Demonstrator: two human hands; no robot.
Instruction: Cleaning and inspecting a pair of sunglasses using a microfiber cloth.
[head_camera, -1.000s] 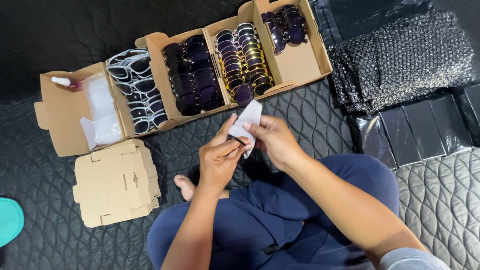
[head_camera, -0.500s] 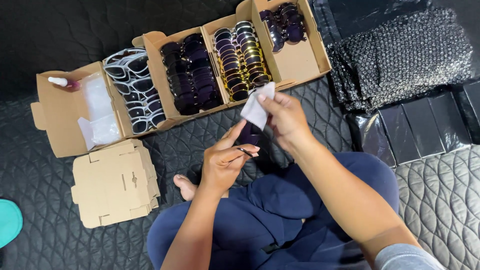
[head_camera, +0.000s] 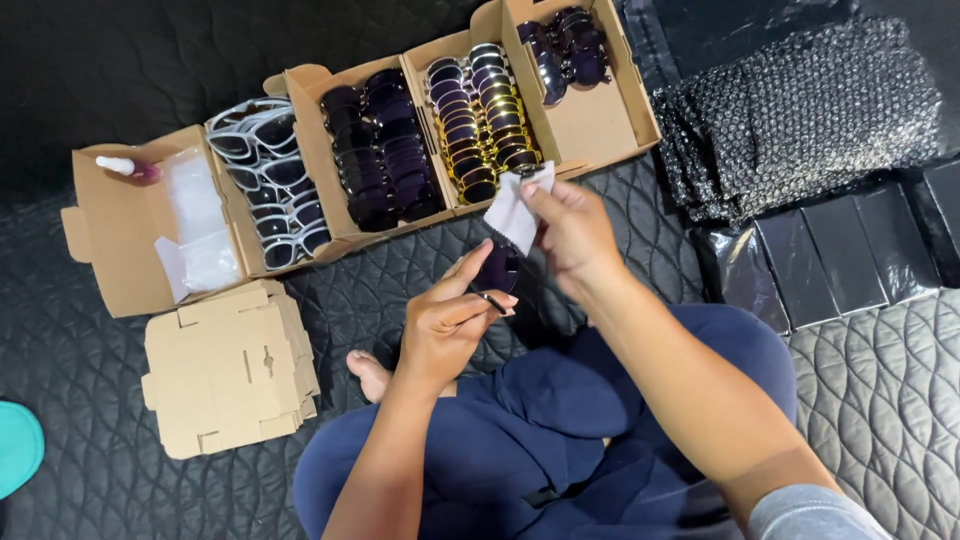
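My left hand (head_camera: 448, 320) grips a pair of dark-lensed sunglasses (head_camera: 497, 272) by the frame, just above my lap. My right hand (head_camera: 575, 235) pinches a small white cloth (head_camera: 515, 210) over the upper edge of the glasses. Both hands hover in front of a row of open cardboard boxes (head_camera: 575, 125) packed with sunglasses: white-framed ones (head_camera: 270, 175) at the left, dark ones (head_camera: 385, 155) in the middle, gold-rimmed ones (head_camera: 485, 125) and a few purple ones (head_camera: 565, 50) at the right.
A box at far left (head_camera: 110, 235) holds clear plastic bags and a small spray bottle (head_camera: 125, 168). A stack of flat folded cartons (head_camera: 225, 365) lies below it. Bubble wrap (head_camera: 800, 110) and black pouches (head_camera: 830, 255) sit at right. A teal object (head_camera: 15, 445) peeks in at left.
The white cloth has lifted away from the left hand toward the boxes, held up by my right hand. The dark sunglasses now show in my left hand.
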